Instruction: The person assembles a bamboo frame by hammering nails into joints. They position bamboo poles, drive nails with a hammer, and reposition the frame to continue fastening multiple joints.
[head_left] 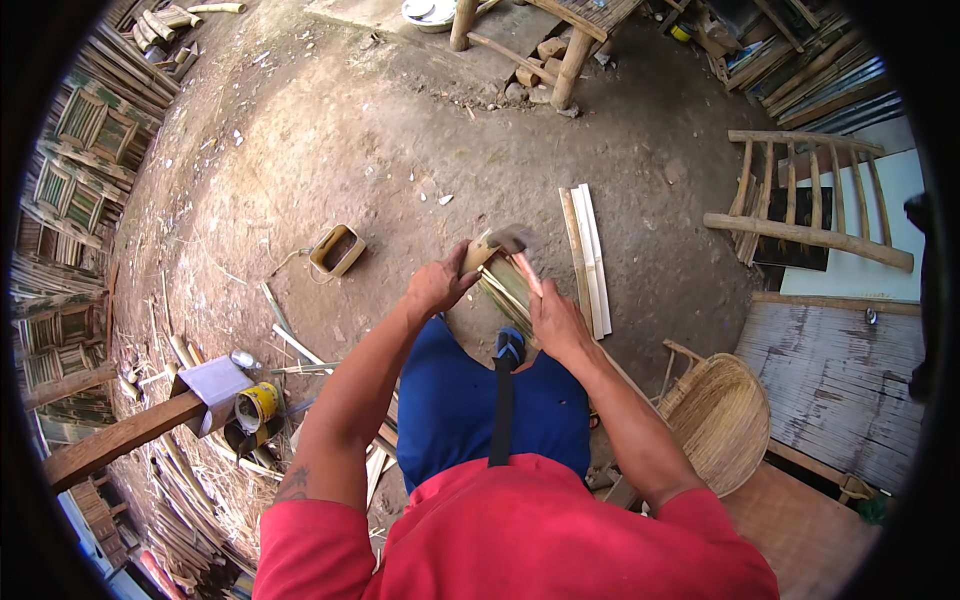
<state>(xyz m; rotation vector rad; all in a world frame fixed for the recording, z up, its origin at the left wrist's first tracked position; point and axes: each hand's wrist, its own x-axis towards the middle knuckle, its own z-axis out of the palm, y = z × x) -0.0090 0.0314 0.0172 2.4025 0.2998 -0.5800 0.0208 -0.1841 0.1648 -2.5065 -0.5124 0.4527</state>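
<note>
Left hand point(437, 285): fingers curled and clenched around the upper end of a bamboo piece point(478, 255), which stands on end in front of the knees. Right hand point(558, 322): fingers wrapped tight around the handle of a blade tool point(512, 240); the head of the tool is blurred and sits at the top of the bamboo piece, whether touching it or just above cannot be told.

The bamboo piece is between the two hands, above a bundle of split strips point(508, 290) lying on the ground at the feet. A blue sandal point(510, 345) shows just below the right hand.

Surroundings: three flat slats point(586, 255) lie side by side on the dirt floor point(380, 140), just right of the hands. A small rectangular frame point(337, 249) lies to the left, well apart. Lower left, a yellow tin point(256, 405) sits beside a wooden beam point(115, 440), amid loose strips and shavings. A woven basket point(722, 420) stands at the right, near the right elbow. A bamboo chair frame point(805, 195) stands further right. Woven panels point(75, 150) are stacked along the left edge.
</note>
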